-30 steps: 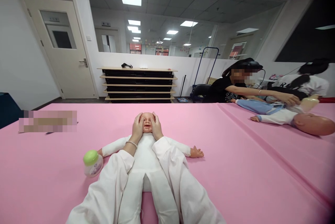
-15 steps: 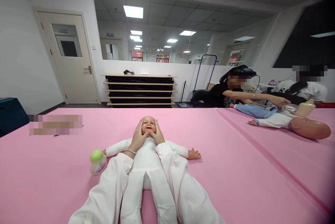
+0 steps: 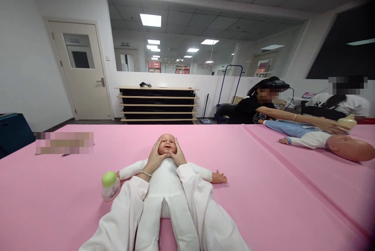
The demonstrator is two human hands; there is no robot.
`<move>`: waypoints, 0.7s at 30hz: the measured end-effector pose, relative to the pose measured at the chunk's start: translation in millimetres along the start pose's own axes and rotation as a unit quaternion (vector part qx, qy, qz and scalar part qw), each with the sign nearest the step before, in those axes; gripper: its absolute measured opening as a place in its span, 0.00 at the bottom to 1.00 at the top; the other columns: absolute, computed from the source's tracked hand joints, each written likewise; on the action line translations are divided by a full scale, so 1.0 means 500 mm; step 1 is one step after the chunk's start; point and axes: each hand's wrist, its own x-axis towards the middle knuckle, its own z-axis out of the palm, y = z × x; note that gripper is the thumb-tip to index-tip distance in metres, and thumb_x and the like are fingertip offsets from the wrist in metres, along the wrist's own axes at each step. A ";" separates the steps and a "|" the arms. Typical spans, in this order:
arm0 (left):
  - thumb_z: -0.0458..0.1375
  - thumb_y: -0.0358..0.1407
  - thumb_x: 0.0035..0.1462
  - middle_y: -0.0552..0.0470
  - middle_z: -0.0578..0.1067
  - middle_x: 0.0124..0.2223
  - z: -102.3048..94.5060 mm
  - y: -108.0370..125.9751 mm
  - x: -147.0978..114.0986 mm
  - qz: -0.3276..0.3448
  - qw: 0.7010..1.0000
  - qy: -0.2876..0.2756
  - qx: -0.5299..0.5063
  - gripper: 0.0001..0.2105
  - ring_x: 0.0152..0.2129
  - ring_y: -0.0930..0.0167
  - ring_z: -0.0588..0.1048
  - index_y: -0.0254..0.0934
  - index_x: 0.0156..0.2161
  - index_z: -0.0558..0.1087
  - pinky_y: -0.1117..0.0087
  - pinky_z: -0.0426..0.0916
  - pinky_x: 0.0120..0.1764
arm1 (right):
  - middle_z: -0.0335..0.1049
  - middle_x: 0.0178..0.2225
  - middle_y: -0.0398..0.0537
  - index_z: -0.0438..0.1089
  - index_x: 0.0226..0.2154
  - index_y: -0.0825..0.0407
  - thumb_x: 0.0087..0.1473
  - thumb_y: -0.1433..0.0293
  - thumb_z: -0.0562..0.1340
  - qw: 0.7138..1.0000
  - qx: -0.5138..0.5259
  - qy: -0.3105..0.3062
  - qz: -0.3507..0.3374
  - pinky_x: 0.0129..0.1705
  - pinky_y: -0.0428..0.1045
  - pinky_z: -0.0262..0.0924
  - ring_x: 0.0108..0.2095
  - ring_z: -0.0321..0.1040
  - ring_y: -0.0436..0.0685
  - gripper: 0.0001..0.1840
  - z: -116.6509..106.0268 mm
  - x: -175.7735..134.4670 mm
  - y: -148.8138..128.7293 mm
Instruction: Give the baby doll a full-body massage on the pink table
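Note:
A baby doll [image 3: 165, 182] with a white cloth body lies on its back, head away from me, arms spread. My left hand [image 3: 156, 158], with a beaded bracelet at the wrist, cups one side of the doll's face. On the other cheek lies my right hand [image 3: 179, 155]. Both thumbs meet near the chin, and the fingers run up along the sides of the head, holding it between them. Beside my left sleeve, near one of the doll's hands, stands a small clear jar [image 3: 110, 190] with a green lid.
A pink cloth [image 3: 258, 204] covers the table, with a fold on the right. There a co-worker [image 3: 249, 106] reaches over another doll [image 3: 310, 137] to a pale bottle [image 3: 347, 121]. A blurred item [image 3: 64, 143] lies at the left. Behind the table stands a stack of boards [image 3: 158, 102].
My hands stay on the doll's face with little visible shift. The view has tilted up slightly. The co-worker's hand has moved right, to the bottle.

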 end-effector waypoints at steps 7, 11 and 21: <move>0.60 0.40 0.46 0.43 0.52 0.63 -0.002 -0.008 0.000 0.007 0.999 -0.002 -0.031 0.34 0.60 0.64 0.49 0.35 0.58 0.56 0.62 0.46 0.60 | 0.44 0.61 0.48 0.51 0.58 0.50 0.34 0.59 0.69 0.998 0.054 -0.006 0.013 0.61 0.58 0.42 0.62 0.42 0.61 0.49 -0.011 -0.003 -0.012; 0.54 0.45 0.52 0.45 0.52 0.63 -0.004 -0.018 0.003 0.007 0.998 -0.003 -0.065 0.28 0.60 0.66 0.50 0.36 0.57 0.59 0.62 0.44 0.60 | 0.48 0.60 0.46 0.53 0.57 0.49 0.38 0.55 0.65 0.997 0.067 -0.012 0.020 0.59 0.59 0.47 0.61 0.45 0.62 0.45 -0.012 -0.003 -0.017; 0.62 0.41 0.44 0.45 0.53 0.62 -0.002 -0.011 -0.002 0.007 1.000 0.000 -0.011 0.36 0.60 0.64 0.50 0.38 0.58 0.56 0.61 0.46 0.60 | 0.47 0.61 0.47 0.50 0.59 0.47 0.34 0.59 0.69 0.998 0.057 -0.016 0.014 0.61 0.58 0.43 0.61 0.43 0.61 0.50 -0.010 -0.011 -0.027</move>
